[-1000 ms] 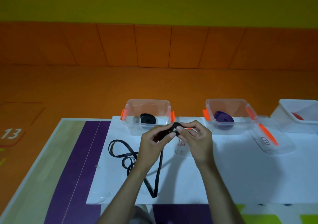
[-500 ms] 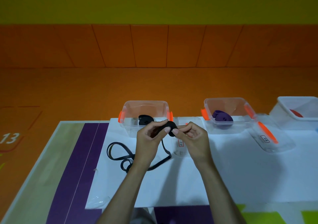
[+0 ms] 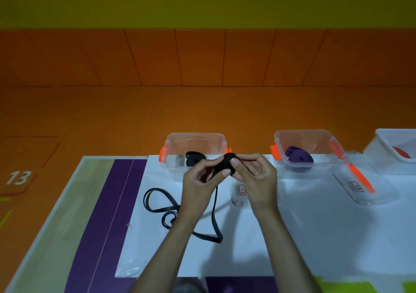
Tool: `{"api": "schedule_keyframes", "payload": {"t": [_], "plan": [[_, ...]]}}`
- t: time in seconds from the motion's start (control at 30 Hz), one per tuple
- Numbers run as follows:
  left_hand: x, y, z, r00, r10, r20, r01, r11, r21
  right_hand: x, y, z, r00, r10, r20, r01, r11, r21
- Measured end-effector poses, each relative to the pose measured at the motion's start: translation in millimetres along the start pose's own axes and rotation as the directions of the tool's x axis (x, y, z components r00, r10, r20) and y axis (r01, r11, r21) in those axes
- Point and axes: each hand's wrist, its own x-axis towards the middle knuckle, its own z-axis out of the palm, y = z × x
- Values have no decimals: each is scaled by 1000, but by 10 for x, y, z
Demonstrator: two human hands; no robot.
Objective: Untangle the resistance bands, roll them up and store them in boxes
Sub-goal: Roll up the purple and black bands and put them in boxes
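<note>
My left hand [image 3: 199, 183] and my right hand [image 3: 255, 180] both pinch the small rolled end of a black resistance band [image 3: 227, 164], held above the white sheet in front of the left clear box [image 3: 194, 138]. The band's loose tail [image 3: 215, 225] hangs down onto the sheet and ends in a loop. More black band [image 3: 157, 202] lies in loops left of my left wrist. A rolled black band [image 3: 193, 157] sits inside the left box. A rolled purple band [image 3: 298, 157] sits in the second clear box [image 3: 308, 135].
A white bin [image 3: 392, 144] with something red [image 3: 401, 154] inside stands at the far right. A clear lid with an orange clip [image 3: 362, 184] lies beside the purple band's box. Another clear lid with a label [image 3: 242, 190] lies under my right hand. The table edge runs along the left.
The roll in my fingers has grown a little. The hanging tail has swung from lying left under my arm to hanging down in a loop. The view has shifted slightly.
</note>
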Motion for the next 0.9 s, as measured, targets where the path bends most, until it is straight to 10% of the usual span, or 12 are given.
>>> {"api": "schedule_keyframes", "payload": {"t": [0.9], "plan": [[337, 82, -145, 991, 74, -111, -72, 997, 29, 244, 18, 227, 999, -28, 18, 30, 991, -127]]}}
